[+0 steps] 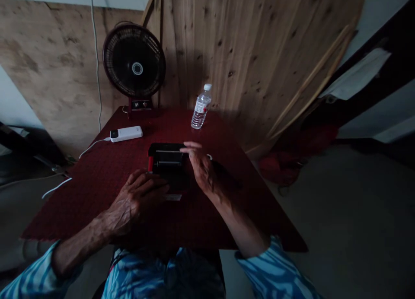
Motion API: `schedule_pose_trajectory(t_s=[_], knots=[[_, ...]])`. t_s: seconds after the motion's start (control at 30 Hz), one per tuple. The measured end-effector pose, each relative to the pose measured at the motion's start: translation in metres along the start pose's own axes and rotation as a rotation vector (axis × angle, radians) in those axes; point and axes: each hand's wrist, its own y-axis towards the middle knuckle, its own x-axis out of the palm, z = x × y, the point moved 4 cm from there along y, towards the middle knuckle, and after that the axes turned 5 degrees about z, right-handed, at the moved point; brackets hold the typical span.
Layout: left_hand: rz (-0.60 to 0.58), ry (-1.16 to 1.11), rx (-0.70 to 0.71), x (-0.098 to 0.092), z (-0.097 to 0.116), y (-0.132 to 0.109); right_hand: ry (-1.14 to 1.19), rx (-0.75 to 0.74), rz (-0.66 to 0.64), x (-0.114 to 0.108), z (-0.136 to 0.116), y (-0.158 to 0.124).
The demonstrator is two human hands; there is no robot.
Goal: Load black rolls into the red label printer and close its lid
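A small black device with red sides (167, 176) lies on the table in front of me, with two thin bars across its far part. My left hand (138, 195) rests at its near left edge, fingers laid loosely over that side. At its far right corner is my right hand (202, 167), fingers stretched out and the fingertips touching or just over the rim. A pale strip (173, 197) shows at the near side of the device, beside my left fingers. I cannot make out anything held in either hand.
The dark red table (106, 182) carries a white power bank (126, 134) with a white cable at the left. A water bottle (201, 106) stands at the back, and a fan (134, 63) at the back left. Behind them is a wooden panel (259, 52).
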Motion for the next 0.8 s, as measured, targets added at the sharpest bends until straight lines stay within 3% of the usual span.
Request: schedule_pose_trajectory(t_s=[0.1, 0.2, 0.27, 0.33, 0.63, 0.7, 0.8], knots=[[0.071, -0.053, -0.017, -0.004, -0.012, -0.003, 0.015, 0.023, -0.048, -0.004, 0.0, -0.03], [0.155, -0.075, -0.202, -0.006, -0.034, -0.002, 0.038, 0.007, -0.056, -0.005, 0.004, -0.041], [0.136, -0.062, -0.317, -0.003, -0.048, -0.003, 0.025, -0.016, -0.072, -0.005, 0.006, -0.044], [0.088, -0.055, -0.341, 0.003, -0.056, -0.005, 0.006, -0.023, -0.095, -0.005, 0.008, -0.045], [0.117, -0.058, -0.217, 0.014, -0.063, -0.016, 0.0, -0.074, -0.038, -0.002, 0.018, -0.054], [0.126, -0.125, -0.264, 0.016, -0.065, -0.018, -0.02, -0.079, -0.03, -0.001, 0.021, -0.056], [0.175, -0.334, -0.474, 0.02, -0.071, -0.019, -0.009, -0.074, -0.006, 0.003, 0.024, -0.058]])
